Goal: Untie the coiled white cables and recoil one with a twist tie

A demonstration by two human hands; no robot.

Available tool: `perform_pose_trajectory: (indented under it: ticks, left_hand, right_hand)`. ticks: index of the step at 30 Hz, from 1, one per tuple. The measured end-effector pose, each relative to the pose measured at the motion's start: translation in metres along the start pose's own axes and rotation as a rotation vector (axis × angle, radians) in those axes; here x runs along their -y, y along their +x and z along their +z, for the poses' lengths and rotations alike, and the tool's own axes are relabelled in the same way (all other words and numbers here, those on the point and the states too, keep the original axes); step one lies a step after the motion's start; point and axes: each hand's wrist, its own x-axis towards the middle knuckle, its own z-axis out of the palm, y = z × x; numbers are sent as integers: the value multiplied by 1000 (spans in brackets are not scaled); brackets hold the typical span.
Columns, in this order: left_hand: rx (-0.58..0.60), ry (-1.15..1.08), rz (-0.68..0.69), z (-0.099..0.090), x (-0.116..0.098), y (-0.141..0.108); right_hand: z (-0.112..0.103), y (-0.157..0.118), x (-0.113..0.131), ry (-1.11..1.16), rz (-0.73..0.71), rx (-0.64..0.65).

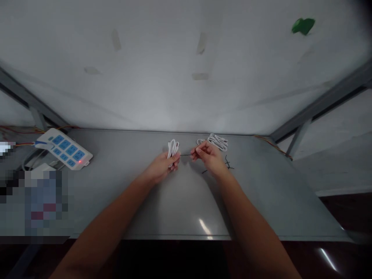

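A coiled white cable (173,152) stands bundled upright in the left hand (162,166), just above the middle of the tabletop (186,209), its loops gathered by curled fingers and thumb. A thin dark twist tie (186,155) runs sideways from the bundle across the small gap between the hands, and the right hand (207,157) pinches its other end between thumb and forefinger, the remaining fingers loosely curled. Just beyond the right hand, toward the far edge, lies a second coiled white cable (216,142), partly behind those fingers. More dark twist ties (228,164) lie loose on the grey surface just right of that wrist. Well to the left sits a white power strip (64,148) with blue sockets and a lit red indicator (80,161), with orange and blue wires (20,143) running off it past the left edge. A pixelated patch (33,205) hides the near left corner, so what lies there cannot be told. Along the far side rises a pale wall (186,77) marked with strips of tape (202,42) and a green scrap (303,26), between grey metal frame bars (319,104).
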Motion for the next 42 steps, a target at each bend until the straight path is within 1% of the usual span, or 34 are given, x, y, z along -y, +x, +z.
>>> perform_pose_trajectory:
  ticks: [2, 7, 9, 10, 11, 12, 13, 15, 17, 18, 20, 23, 26, 30, 34, 36, 39, 42]
  left_hand:
    - [-54, 110, 20, -2, 1, 1]
    - [-203, 462, 61, -11, 2, 3]
    - [-236, 609, 99, -12, -1, 1]
    - [-236, 670, 118, -13, -3, 1]
    - [-226, 717, 131, -12, -5, 0]
    - [-201, 746, 136, -12, -7, -1]
    - [-168, 760, 135, -11, -9, -2]
    - [-92, 763, 124, -9, -9, -3]
    - [-46, 750, 122, -8, -8, -3]
    - [-44, 746, 125, -9, -8, -2]
    - [-81, 760, 138, -10, -6, -1]
    - [-141, 840, 146, -13, -7, 1]
    - [-158, 901, 138, -15, -8, 2]
    - [-196, 975, 126, -14, -8, 3]
    - [-257, 1066, 91, -14, -4, 4]
    - [-294, 1089, 86, -15, -2, 6]
    - [-328, 1058, 104, -16, -1, 8]
    - [-352, 977, 116, -17, -2, 9]
  right_hand:
    - [-3, 1, -1, -69, -25, -58]
    - [-15, 4, -5, -212, -97, -220]
    - [-20, 6, -7, -271, -138, -289]
    - [-21, 6, -7, -315, -154, -298]
    - [-21, 6, -7, -372, -173, -280]
    - [-20, 5, -7, -440, -199, -230]
    - [-18, 3, -6, -511, -232, -150]
    - [-12, 0, -6, -640, -309, 55]
    - [-7, -3, -6, -737, -357, 236]
    - [-6, -4, -6, -787, -352, 295]
    - [-5, -4, -7, -896, -297, 348]
    - [-10, -2, -8, -998, -190, 350]
    - [-13, 0, -7, -1009, -116, 333]
    - [-13, -1, 0, -1022, -15, 288]
    - [-16, -2, 8, -1024, 47, 247]
    - [-23, -1, 12, -1059, 66, 203]
    - [-39, 1, 15, -1095, 62, 140]
    - [-62, 2, 19, -1131, 0, 128]
